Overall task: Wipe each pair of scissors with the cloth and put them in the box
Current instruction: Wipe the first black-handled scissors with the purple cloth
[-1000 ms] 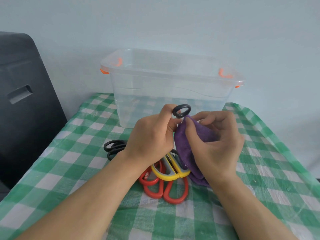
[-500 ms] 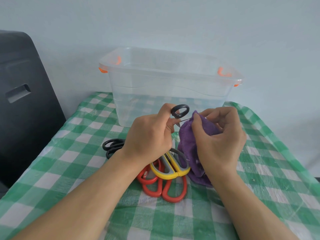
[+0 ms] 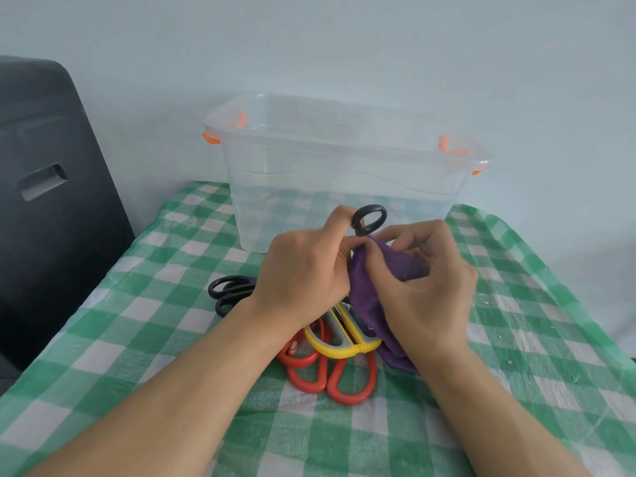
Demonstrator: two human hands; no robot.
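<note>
1. Head view: the left hand [image 3: 303, 270] has its grip closed on a pair of black-handled scissors [image 3: 369, 219]. One handle ring stands up above the fingers; the blades are hidden inside the cloth.
2. The right hand [image 3: 423, 287] has its grip closed on the purple cloth [image 3: 382, 270], wrapped around the hidden part of that pair. I judge the wiping of it is in progress.
3. The clear plastic box [image 3: 344, 187], with orange latches, stands behind the hands on the checked worktop [image 3: 137, 304]. It looks empty, so no pair is put away yet.
4. Still waiting on the worktop: another black pair [image 3: 229, 290], a yellow-handled pair [image 3: 339, 344] and red-handled scissors [image 3: 330, 376]; how many red pairs, I cannot tell.
</note>
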